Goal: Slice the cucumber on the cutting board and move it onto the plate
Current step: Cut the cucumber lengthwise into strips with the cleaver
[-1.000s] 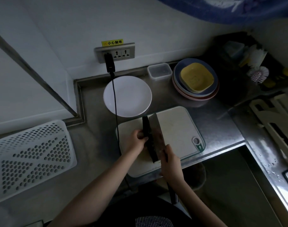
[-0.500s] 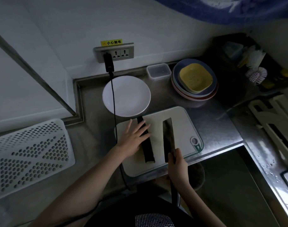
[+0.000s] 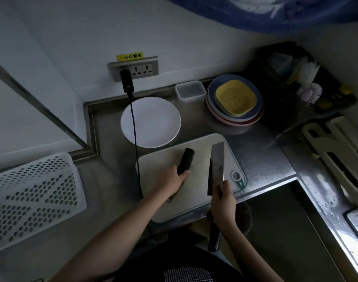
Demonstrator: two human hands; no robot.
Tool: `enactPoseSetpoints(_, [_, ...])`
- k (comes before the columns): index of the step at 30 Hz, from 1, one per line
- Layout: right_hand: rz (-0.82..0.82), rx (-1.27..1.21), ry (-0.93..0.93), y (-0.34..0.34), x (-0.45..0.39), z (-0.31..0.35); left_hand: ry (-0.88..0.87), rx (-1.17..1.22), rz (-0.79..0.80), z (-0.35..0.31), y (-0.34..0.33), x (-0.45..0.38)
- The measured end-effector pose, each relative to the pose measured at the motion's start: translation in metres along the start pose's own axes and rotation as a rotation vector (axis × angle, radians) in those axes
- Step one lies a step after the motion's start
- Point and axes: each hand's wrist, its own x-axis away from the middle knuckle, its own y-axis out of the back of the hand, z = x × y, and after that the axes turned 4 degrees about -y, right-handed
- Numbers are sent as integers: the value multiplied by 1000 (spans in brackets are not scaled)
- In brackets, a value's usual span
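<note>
A dark cucumber (image 3: 186,159) lies slanted on the white cutting board (image 3: 200,196) at the counter's front. My left hand (image 3: 170,183) grips its near half, so only the far end shows. My right hand (image 3: 223,202) holds a cleaver (image 3: 216,166) by the handle, blade raised over the board's right side, apart from the cucumber. A white round plate (image 3: 151,122) sits just behind the board with nothing on it.
A black cable (image 3: 135,139) hangs from the wall socket (image 3: 136,69) across the plate's left edge and the board. Stacked coloured plates (image 3: 235,102) and a small clear box (image 3: 190,90) stand behind right. A white perforated basket (image 3: 31,198) lies left. A sink area (image 3: 333,159) is at right.
My left hand went from lying flat on the cucumber to gripping it, and the cucumber turned to slant right. The cleaver moved right, away from the cucumber, and lifted.
</note>
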Motion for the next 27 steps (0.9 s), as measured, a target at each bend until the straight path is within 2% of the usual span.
enactPoseSetpoints(2, [9,-3,4,-2,-1,2,103,96,19,-6,-4,0])
enactPoseSetpoints(5, [28,16,15,-6,-3,5,78,-123,48,-4,-13,-2])
enactPoseSetpoints(11, [124,78,41,-19,2,13,94,-70,49,7,-25,-4])
enactPoseSetpoints(13, [156,101,40,-22,3,15,111,3,91,4,-19,-5])
enactPoseSetpoints(16, [165,131,65,-21,3,14,206,239,197,-3,-8,-6])
enactPoseSetpoints(18, [151,149,67,-19,1,12,199,293,237,-5,-9,-7])
enactPoseSetpoints(22, [144,145,36,-14,-4,10,165,314,209,-9,-19,-9])
enactPoseSetpoints(27, [137,185,93,-8,-3,12,175,428,166,-4,-22,-8])
